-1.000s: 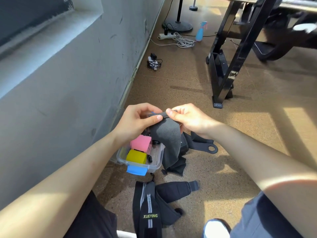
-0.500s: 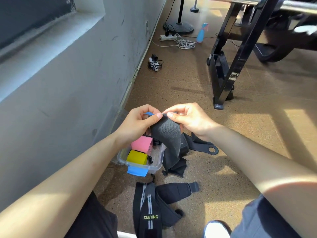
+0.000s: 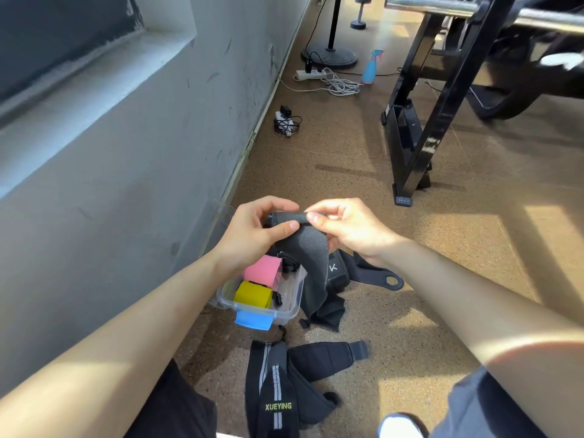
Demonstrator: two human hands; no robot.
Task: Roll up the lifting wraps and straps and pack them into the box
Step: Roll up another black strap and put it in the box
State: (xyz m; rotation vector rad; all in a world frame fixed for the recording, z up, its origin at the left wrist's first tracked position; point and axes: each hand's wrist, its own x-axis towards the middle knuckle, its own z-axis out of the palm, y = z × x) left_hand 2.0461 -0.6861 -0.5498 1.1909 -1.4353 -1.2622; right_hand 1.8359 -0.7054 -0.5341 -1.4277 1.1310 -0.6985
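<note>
A dark grey wrap (image 3: pixel 311 257) hangs between my hands, its top end turned into a small roll. My left hand (image 3: pixel 256 235) pinches the roll's left end, and my right hand (image 3: pixel 344 227) pinches its right end. The loose tail drops to the floor beside a clear plastic box (image 3: pixel 292 306) with a blue latch. Inside the box lie a pink roll (image 3: pixel 264 270) and a yellow roll (image 3: pixel 252 294). A black strap with a ring end (image 3: pixel 376 276) lies right of the box. A black XUEYING wrap (image 3: pixel 278 387) lies on the floor near my legs.
A grey wall (image 3: pixel 126 172) runs along the left, close to the box. A black rack frame (image 3: pixel 420 140) stands ahead on the right under a steel bar. Far back are a power strip with white cable (image 3: pixel 328 80), a blue spray bottle (image 3: pixel 371 66) and a charger (image 3: pixel 286 121).
The top end of the grey wrap has been turned over into a small roll between my fingers. My hands have stayed above the box.
</note>
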